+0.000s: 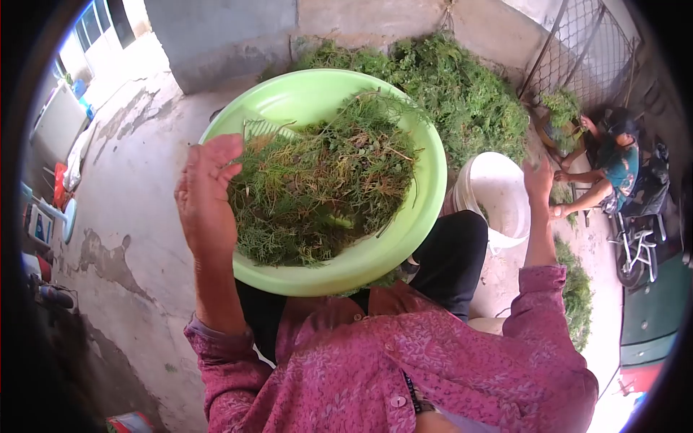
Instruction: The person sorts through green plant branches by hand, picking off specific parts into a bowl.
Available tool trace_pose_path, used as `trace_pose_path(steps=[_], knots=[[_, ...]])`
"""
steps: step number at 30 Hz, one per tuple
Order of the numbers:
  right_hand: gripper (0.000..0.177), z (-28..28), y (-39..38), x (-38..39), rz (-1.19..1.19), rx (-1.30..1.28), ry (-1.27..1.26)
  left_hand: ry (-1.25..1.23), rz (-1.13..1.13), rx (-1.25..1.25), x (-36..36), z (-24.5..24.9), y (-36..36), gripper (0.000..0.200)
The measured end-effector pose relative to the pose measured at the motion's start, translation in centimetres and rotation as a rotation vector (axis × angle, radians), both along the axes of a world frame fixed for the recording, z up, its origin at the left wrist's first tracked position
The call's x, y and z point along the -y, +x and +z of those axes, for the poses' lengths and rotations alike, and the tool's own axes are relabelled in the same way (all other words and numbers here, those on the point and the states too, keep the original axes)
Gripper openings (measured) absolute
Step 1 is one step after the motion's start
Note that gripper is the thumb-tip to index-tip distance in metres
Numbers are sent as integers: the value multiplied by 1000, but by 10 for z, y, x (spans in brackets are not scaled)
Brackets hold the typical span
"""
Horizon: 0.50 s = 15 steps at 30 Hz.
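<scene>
A light green plastic basin (pixel 427 202) rests over my lap, filled with a heap of feathery green and brownish sprigs (pixel 325 187). Slots show in the basin's wall near its upper left. My left hand (pixel 208 196) is at the basin's left rim, fingers loosely bent and apart, nothing visible in them. Out to the right, my right hand (pixel 538 180) is raised just beside the white bucket (pixel 498 191), its fingers stretched upward and slightly blurred; no held thing shows. The bucket is tilted toward me in this view, its pale inside showing.
A large pile of green cuttings (pixel 462 101) lies along the wall, with more greenery (pixel 574 296) on the floor at right. Another person (pixel 613 166) sits at the right, handling a green bunch (pixel 561 108). A blue stool (pixel 68 220) stands far left.
</scene>
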State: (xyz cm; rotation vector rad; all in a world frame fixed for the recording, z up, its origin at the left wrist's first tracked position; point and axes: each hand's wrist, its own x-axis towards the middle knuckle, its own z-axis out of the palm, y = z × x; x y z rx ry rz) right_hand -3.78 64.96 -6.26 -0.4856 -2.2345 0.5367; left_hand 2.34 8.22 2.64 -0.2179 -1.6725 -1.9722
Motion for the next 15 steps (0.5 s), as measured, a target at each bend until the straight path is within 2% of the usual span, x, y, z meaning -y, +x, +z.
trace_pose_path(steps=[1, 2, 4, 6, 8, 10, 12, 15], knots=[[48, -14, 5, -7, -121, 67, 241, 154, -17, 47, 6, 0, 0, 40], [50, -16, 7, -6, -241, 130, 485, 172, -9, 51, 10, 0, 0, 40], [47, 5, 5, 14, -158, 154, 464, 100, 51, 22, 16, 2, 0, 40], [42, 55, 2, 91, 269, 427, -179, 124, 64, -3, 22, 4, -7, 39], [36, 66, -11, 141, 620, 344, -216, 153, 81, -40, 33, 2, -18, 39], [34, 80, -17, 204, 836, 464, -47, 204, -9, 64, 48, -6, -29, 39], [37, 91, -14, 267, 1070, 659, -40, 147, -11, 53, 57, -10, -36, 37], [37, 77, -27, 330, 1183, 819, -61, 0, 1, 70, 72, -25, -45, 32]])
